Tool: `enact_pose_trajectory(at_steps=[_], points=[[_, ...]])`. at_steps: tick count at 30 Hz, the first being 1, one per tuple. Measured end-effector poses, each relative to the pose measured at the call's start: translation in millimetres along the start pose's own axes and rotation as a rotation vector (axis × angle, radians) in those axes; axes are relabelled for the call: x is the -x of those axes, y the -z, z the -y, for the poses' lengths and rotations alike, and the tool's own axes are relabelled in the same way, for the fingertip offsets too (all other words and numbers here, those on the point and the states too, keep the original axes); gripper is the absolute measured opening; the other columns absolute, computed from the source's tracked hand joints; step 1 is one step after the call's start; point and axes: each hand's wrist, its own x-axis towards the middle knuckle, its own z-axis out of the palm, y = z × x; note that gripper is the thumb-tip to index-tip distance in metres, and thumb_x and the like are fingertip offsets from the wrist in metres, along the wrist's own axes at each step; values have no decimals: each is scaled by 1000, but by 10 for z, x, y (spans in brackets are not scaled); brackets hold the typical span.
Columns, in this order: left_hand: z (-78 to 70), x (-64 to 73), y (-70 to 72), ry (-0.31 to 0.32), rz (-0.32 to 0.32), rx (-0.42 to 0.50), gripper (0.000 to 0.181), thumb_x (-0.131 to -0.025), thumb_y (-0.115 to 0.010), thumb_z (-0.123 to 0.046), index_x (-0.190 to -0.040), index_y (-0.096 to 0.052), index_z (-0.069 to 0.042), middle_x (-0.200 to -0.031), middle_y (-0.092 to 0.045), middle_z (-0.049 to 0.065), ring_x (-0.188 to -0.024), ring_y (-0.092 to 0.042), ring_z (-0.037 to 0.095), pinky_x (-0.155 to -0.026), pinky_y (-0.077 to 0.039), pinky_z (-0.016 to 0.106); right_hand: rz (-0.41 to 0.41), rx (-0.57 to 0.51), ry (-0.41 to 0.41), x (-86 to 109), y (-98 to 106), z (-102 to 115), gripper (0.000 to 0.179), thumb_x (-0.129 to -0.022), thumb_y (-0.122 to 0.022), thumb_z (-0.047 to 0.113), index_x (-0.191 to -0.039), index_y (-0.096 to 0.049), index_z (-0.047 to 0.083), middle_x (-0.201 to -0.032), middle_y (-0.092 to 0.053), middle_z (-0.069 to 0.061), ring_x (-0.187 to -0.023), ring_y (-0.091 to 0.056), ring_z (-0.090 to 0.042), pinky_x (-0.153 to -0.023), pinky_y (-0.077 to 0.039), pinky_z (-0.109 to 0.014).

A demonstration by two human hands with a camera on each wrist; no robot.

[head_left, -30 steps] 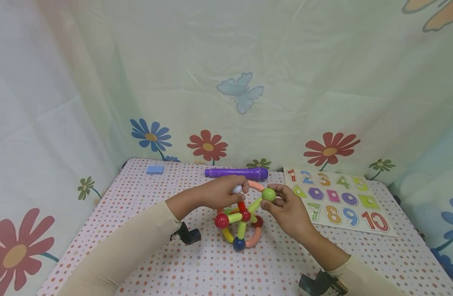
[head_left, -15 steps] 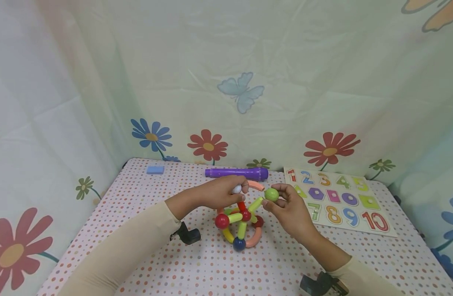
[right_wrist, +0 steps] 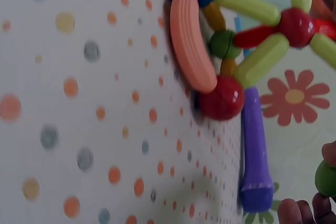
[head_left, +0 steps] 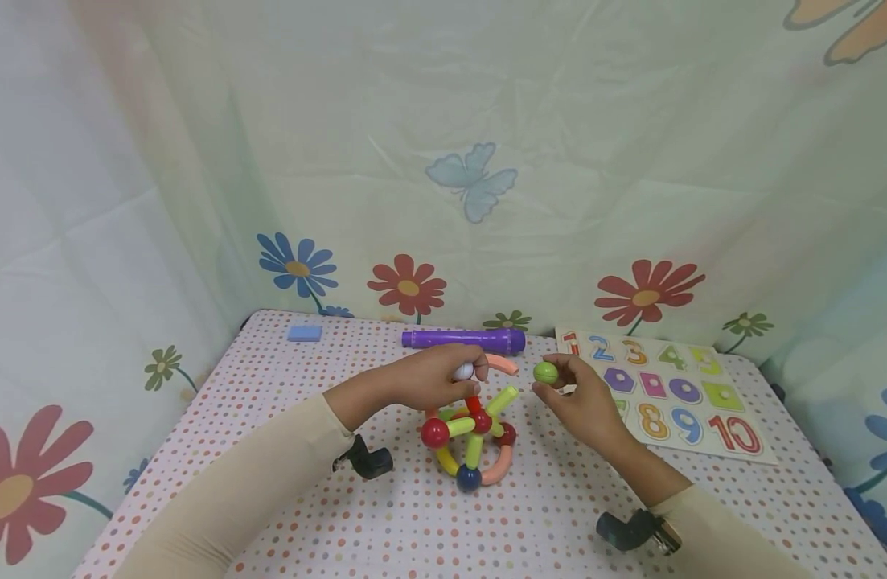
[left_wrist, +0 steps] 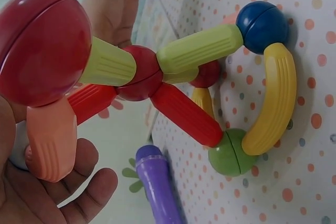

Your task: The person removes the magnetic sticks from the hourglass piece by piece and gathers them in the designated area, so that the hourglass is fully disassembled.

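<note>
A magnetic ball-and-stick model stands on the dotted table, with a red ball at its middle joining green and red sticks. At its top my left hand grips a white ball; part of that ball is hidden by the fingers. One yellow-green stick points up to the right, its end bare. Apart from it, on the right, my right hand pinches a green ball. The model's lower ring carries a dark blue ball, a yellow curved stick and a second green ball.
Behind the model lies a purple microphone-like tube. A number puzzle board is at the back right, partly behind my right hand. At the back left sits a small blue block. A printed curtain hangs behind the table.
The green ball in my right hand has come away from the yellow-green stick's end and the peach curved stick, moving right. My left hand has stayed on the white ball.
</note>
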Motion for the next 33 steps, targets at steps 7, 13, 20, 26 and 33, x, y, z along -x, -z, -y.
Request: enact_pose_trajectory(at_steps=[7,13,20,26,33], points=[[8,5,-1,7,2,9,11,-102,-63,-13,-108,-59,-21,-96,-61,-5,-70,-55,14,-61,-51,27,65,99,-64,-185,-4,-150,47,-91,-71,9,-133,-55,-3,-118,-63,-21,-102,-62,-36,-81,-55,-45],[6,11,0,19,2,8,13,-102,-63,-13,-115,-61,-12,-97,-61,-5,-70,-55,15,-61,-51,26,114,139,-100,-347,-63,-217,45,-93,-75,16,-131,-56,0,-120,-62,-20,-111,-57,-38,-84,-54,-49],[-8,16,7,19,5,8,11,-102,-64,-14,-113,-61,-15,-95,-61,-5,-72,-56,14,-62,-51,26,122,145,-126,-524,-148,-350,45,-93,-77,18,-129,-58,0,-123,-63,-21,-116,-55,-40,-94,-50,-54],[-13,18,10,12,5,10,11,-102,-63,-13,-109,-59,-20,-94,-60,-4,-71,-54,14,-62,-50,25,144,129,-157,-637,-203,-461,43,-93,-72,11,-131,-58,-1,-132,-59,-25,-125,-52,-44,-101,-47,-58],[-23,16,10,4,8,1,14,-102,-63,-13,-116,-60,-13,-93,-60,-4,-70,-53,13,-61,-49,25,151,127,-187,-674,-248,-496,41,-92,-72,10,-129,-60,0,-132,-59,-25,-126,-52,-44,-103,-46,-57]])
